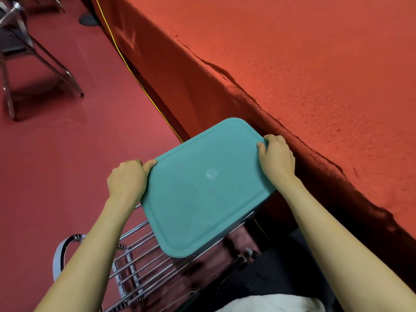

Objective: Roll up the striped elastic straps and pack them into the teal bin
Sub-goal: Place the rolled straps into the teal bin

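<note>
The teal bin (pixel 202 188) is smooth matt plastic (a faint round moulding mark shows mid-face). The table cover (pixel 315 64) is rough, napped cloth, and the floor (pixel 67 154) is smooth and glossy. The rack (pixel 139 262) is shiny bare metal rod, the striped strap (pixel 57 260) woven fabric.

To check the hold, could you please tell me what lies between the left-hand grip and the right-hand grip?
In the head view, only the teal bin lies there; the left-hand grip holds one edge, the right-hand grip the opposite edge.
</note>
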